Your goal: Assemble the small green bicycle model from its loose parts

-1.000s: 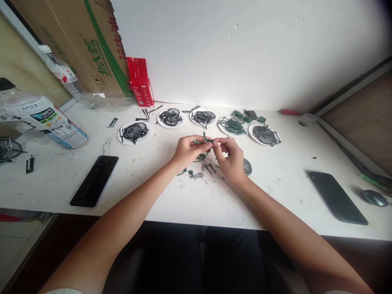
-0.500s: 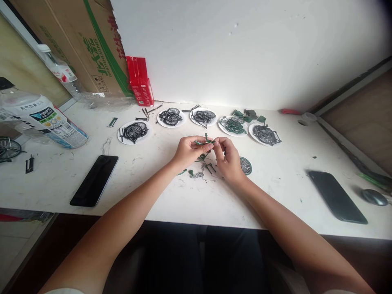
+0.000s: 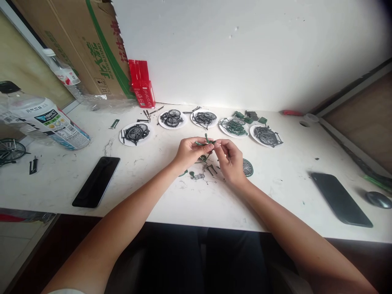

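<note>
Above the middle of the table, my left hand (image 3: 190,152) pinches a small green model bicycle frame (image 3: 207,139), its thin tubes sticking up past the fingers. My right hand (image 3: 230,160) meets it from the other side, thumb and finger closed on the frame's right end. A thin pale sliver shows under the right fingers; what it is I cannot make out. Beneath the hands lie small loose parts: a green saddle (image 3: 192,174), a silver wire rack (image 3: 199,177) and dark green slim pieces (image 3: 210,169). A green-rimmed spoked wheel (image 3: 248,167) is partly behind my right hand.
Along the back stand several paper plates of bicycle parts, among them a black set (image 3: 135,134) and a green set (image 3: 233,127). A phone (image 3: 96,181) lies left, a dark slab (image 3: 341,199) and mouse (image 3: 379,199) right. Bottles (image 3: 58,122) and a red box (image 3: 143,85) stand back left.
The view has shifted slightly, so the table's things appear a little lower and to the right. Both hands keep their hold on the green frame, with only slight finger movement at the right.
</note>
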Available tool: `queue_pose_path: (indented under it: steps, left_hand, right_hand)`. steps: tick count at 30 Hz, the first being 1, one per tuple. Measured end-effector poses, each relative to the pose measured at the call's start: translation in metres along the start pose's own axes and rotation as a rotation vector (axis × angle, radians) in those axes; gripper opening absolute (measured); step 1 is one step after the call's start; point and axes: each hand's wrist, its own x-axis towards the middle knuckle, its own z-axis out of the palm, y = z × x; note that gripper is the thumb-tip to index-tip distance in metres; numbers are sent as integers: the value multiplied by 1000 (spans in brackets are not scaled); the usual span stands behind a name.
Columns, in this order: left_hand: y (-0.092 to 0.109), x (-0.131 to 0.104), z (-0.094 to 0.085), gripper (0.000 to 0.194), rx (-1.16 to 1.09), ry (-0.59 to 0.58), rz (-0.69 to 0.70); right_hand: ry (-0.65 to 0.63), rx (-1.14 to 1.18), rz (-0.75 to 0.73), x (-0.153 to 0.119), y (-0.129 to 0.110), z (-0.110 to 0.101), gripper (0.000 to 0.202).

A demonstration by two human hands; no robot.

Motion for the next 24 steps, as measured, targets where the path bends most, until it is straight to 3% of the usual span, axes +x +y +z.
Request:
queue_pose_path:
  steps: [7, 16, 24]
  left_hand:
    - [1, 1, 0, 51, -4, -2, 13]
    - [7, -1, 3, 50, -19, 6, 7]
    - [11, -2, 6, 50, -124, 12, -40]
  right_hand:
    - [78, -140, -71, 0, 1, -2, 29]
    - [58, 21, -2, 0, -3, 0, 29]
    - [55, -50, -23, 1, -2, -2, 32]
